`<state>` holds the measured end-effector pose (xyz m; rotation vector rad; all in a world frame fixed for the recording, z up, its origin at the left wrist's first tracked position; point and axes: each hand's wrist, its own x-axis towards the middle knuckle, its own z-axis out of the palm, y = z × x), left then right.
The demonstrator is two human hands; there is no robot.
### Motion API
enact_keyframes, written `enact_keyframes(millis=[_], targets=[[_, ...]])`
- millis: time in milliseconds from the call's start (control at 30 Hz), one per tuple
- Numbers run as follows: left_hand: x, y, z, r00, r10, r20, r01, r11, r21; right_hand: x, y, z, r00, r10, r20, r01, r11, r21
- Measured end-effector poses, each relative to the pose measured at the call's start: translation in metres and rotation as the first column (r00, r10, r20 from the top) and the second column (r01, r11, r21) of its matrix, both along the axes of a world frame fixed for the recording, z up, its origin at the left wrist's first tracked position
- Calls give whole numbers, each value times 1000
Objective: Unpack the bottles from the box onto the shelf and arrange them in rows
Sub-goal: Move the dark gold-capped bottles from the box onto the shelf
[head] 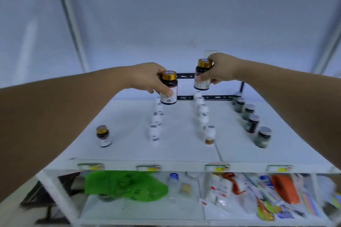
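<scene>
My left hand [147, 77] grips a dark gold-capped bottle [168, 88] and holds it in the air over the white shelf [129, 151]. My right hand [219, 69] holds a second gold-capped bottle [202, 75] higher up, tilted slightly. One more gold-capped bottle [103, 136] stands alone at the shelf's front left. Two rows of white bottles [155, 127] [203, 116] run front to back in the middle. A row of dark grey-capped bottles [251, 118] lines the right side. The box is out of view.
Price tags [216, 167] sit along the shelf's front edge. The lower shelf holds a green plastic bag [125, 186], a clear bottle [173, 184] and several packets [258, 193]. Slanted metal uprights [72, 18] frame the shelf. A black slotted bracket [215, 97] runs along the back.
</scene>
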<state>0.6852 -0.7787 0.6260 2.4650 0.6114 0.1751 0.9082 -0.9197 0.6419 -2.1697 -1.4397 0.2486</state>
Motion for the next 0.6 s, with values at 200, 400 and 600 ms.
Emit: enact_keyframes(millis=[200,400,600], targets=[[-116,86,-5,990,136,-26,-135,990,43,-96,124,-14,990,138,-27,-137,990,28],[-174,152,-35,969,245,-19,-243,967,75,-157,217,-38,966,253,-59,-255,967,-27],[-174,208,-101,952,298,-73,-294,954,64,-176,297,-87,940,339,-20,-339,931,-138]])
